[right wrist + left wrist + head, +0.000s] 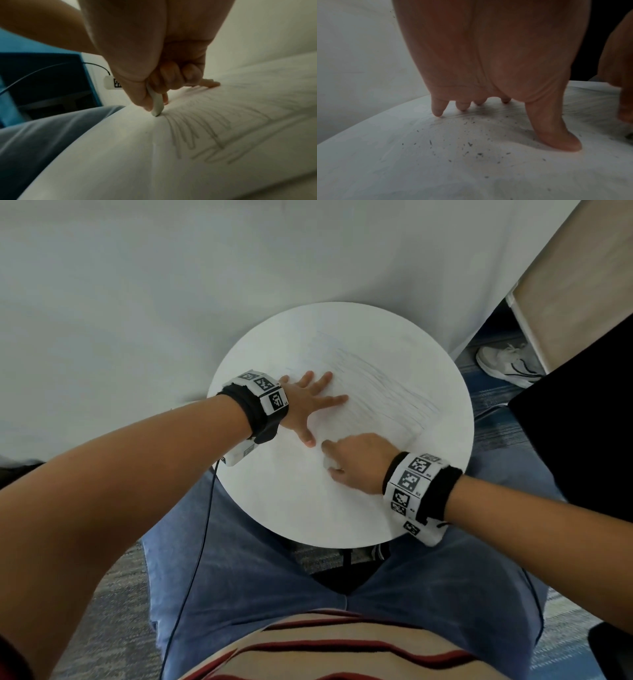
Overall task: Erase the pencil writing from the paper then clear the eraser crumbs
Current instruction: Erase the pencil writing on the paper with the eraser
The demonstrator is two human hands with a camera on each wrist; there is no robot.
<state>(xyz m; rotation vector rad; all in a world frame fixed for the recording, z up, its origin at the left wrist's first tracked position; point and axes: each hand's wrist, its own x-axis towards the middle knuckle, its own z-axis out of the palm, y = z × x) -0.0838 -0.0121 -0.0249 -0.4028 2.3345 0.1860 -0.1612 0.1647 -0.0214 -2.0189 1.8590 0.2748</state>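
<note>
We hold the paper [359, 392] flat on the round white tabletop [274, 508] with our left hand [308, 405], fingers spread and straight, fingertips [437, 113] and thumb pressing down. Our right hand [359, 462] pinches a small white eraser [157, 104] between thumb and curled fingers, its darkened tip in contact with the sheet.

Key relation: in the head view, the remaining pencil writing [387, 392] lies from 12 to 2 o'clock of the right hand, on the far right part of the sheet. Its strokes form a band of long lines running roughly from 11 o'clock toward 5 o'clock. The eraser tip sits at the near end of this band, at its 7 o'clock edge. The right hand is the nearer of the two and already carries the tool. The left hand lies at about 10 o'clock of the eraser, just beside the band's left edge.

Judgement: erasing is partly done. The next strokes should work outward toward 1 o'clock, away from the anchoring hand, so the sheet stays taut.

Eraser crumbs [471, 144] lie scattered on the paper under and in front of the left palm. Clearing them is not yet done.
</note>
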